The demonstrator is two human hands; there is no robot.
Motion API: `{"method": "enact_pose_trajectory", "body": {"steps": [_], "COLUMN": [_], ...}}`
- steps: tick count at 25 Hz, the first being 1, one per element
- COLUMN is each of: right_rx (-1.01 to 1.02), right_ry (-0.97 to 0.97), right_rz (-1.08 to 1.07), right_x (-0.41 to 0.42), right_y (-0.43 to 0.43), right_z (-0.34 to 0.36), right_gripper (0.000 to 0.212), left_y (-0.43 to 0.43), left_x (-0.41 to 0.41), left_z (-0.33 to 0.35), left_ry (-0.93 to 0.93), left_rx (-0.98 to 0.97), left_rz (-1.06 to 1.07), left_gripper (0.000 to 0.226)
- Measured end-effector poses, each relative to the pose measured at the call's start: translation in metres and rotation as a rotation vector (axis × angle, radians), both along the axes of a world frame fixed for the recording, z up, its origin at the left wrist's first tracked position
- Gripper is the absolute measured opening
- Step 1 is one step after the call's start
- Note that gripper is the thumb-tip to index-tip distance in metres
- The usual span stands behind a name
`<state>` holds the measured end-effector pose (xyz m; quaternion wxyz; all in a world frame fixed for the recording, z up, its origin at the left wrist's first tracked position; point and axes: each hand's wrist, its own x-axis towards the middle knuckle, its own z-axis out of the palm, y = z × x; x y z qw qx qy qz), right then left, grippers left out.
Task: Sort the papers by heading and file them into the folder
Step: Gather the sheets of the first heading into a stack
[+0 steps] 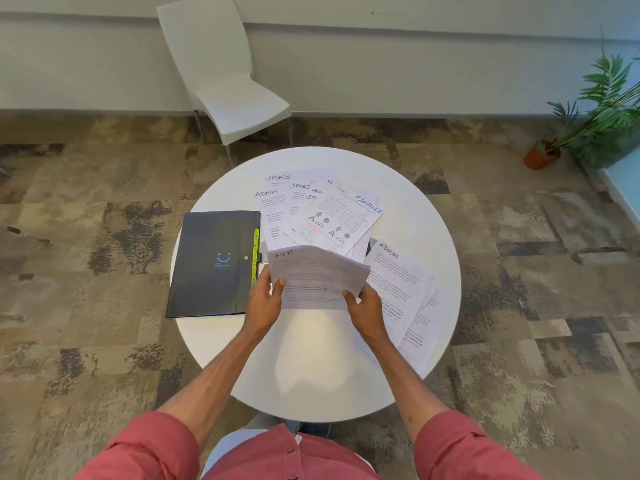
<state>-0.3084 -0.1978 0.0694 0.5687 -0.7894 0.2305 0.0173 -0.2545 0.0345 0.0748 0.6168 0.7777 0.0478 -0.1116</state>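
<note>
Two hands hold the HR papers (pixel 322 278) up: the left hand (pixel 265 299) pinches their left side, the right hand (pixel 367 308) pinches the bottom right corner. The folder (pixel 207 265) lies just left of the left hand. A sheet might slip and mix into the messy pile (pixel 322 209) past the hands, since only edges are gripped. Bare table (pixel 311 368) lies under the wrists; ADMIN papers (pixel 401 285) beside the right hand reach near the rim.

I take this for an office: carpet tiles (pixel 104 271), a white chair (pixel 239 102), a potted palm (pixel 606 116), a round counter (pixel 311 358) bearing an ADMIN sheet (pixel 398 282) and a FINANCE sheet (pixel 346 216).
</note>
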Motion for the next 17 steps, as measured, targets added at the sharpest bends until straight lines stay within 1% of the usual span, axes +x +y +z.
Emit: {"method": "enact_pose_trajectory", "body": {"steps": [3, 6, 7, 13, 14, 16, 17], "right_rx": [-0.059, -0.130, -0.143, -0.151, -0.171, -0.214, -0.224], "right_ry": [0.049, 0.097, 0.102, 0.085, 0.084, 0.102, 0.100], "right_rz": [0.041, 0.138, 0.164, 0.181, 0.182, 0.171, 0.167], "right_x": [-0.001, -0.005, -0.006, -0.004, 0.000, 0.012, 0.019], "right_y": [0.000, 0.000, 0.000, -0.004, -0.006, -0.013, -0.018], "right_z": [-0.009, -0.012, -0.012, -0.003, -0.002, 0.001, 0.001], "right_gripper": [0.041, 0.052, 0.054, 0.037, 0.032, 0.014, 0.012], "left_y": [-0.005, -0.008, -0.008, -0.001, 0.002, 0.008, 0.011], "left_x": [0.000, 0.002, 0.002, 0.009, 0.013, 0.021, 0.026], "left_z": [0.006, 0.009, 0.007, -0.002, -0.002, -0.008, -0.010], "left_ry": [0.026, 0.031, 0.032, 0.024, 0.032, 0.061, 0.084], "left_rx": [0.026, 0.070, 0.086, 0.191, 0.203, 0.198, 0.191], "left_rz": [0.026, 0.028, 0.021, 0.018, 0.008, 0.006, 0.005], "left_gripper": [0.043, 0.051, 0.050, 0.030, 0.028, 0.026, 0.026]}}
